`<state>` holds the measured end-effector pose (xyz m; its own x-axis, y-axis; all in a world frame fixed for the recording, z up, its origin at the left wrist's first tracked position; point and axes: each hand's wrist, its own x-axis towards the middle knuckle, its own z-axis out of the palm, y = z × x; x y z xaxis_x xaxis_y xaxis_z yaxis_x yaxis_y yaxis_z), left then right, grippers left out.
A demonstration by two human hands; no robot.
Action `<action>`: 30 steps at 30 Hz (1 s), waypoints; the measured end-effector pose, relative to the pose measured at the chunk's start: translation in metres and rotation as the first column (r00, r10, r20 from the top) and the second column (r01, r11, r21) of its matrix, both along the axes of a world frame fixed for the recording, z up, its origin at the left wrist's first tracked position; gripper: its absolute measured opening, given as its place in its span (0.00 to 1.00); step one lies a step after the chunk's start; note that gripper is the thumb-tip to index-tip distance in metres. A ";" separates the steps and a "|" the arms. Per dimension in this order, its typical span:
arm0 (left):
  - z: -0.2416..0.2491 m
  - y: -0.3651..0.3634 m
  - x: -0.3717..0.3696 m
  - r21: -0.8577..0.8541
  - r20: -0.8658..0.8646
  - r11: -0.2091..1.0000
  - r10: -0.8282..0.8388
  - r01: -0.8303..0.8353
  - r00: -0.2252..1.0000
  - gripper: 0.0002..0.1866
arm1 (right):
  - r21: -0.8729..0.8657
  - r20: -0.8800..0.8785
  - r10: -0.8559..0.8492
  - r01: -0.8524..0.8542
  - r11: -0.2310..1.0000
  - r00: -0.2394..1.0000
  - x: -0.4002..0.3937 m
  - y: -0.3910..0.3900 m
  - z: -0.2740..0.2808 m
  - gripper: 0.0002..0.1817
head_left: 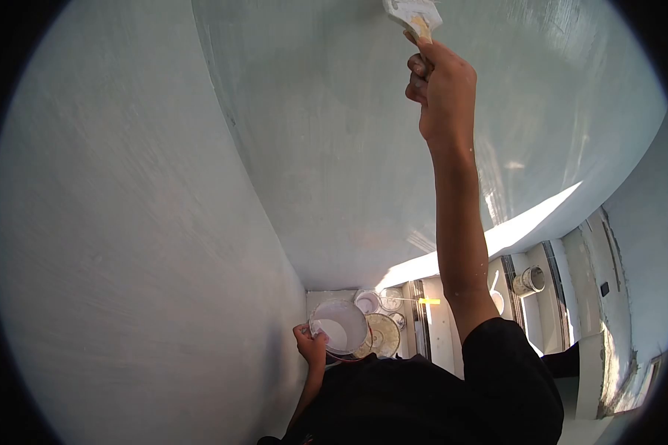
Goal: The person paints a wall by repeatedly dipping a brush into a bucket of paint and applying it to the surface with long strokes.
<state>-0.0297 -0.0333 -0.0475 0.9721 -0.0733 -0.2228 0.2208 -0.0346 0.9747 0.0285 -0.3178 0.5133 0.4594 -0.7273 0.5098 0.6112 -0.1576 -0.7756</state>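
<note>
High in the head view, my right hand (447, 87) is closed round the handle of a wide paintbrush (410, 12). The brush is coated white and its head is against or very near the pale painted wall (334, 141); contact cannot be told. Low down, my left hand (310, 344) grips the rim of a paint bucket (358, 315) at its left side. Whitish paint (341, 334) lies inside the bucket. Something pale shows at the fingers of that hand, too small to make out.
A side wall (141, 222) meets the painted wall at a corner on the left. Below stand smaller tubs (367, 301) and a round lid (384, 334). Steps (441, 326) run to the right, with a yellow-handled tool (429, 301) and another bucket (528, 282) on them.
</note>
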 end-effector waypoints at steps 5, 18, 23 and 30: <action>0.011 -0.005 -0.002 0.057 0.002 0.998 -0.014 0.014 1.000 0.26 | -0.152 0.109 -0.007 0.023 0.988 0.994 0.015 -0.043 0.065 0.21; -0.001 0.000 -0.003 0.051 0.025 0.998 0.037 -0.038 0.999 0.26 | 0.262 -0.271 -0.014 0.087 0.961 0.963 -0.008 -0.015 -0.321 0.15; -0.004 0.008 -0.005 0.072 0.013 0.996 0.053 -0.054 0.998 0.26 | -0.233 -0.834 -0.281 0.158 0.960 0.475 -0.058 -0.023 -0.471 0.17; 0.000 0.007 -0.007 0.264 0.029 0.962 0.061 -0.066 0.998 0.27 | -0.554 -0.828 -0.512 -0.474 0.685 0.228 -0.051 -0.066 -0.367 0.14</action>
<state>-0.0364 -0.0261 -0.0477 0.9774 0.0478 -0.2059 0.2110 -0.2781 0.9371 -0.0223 -0.3842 0.1464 0.8831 -0.4687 -0.0215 -0.4454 -0.8231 -0.3523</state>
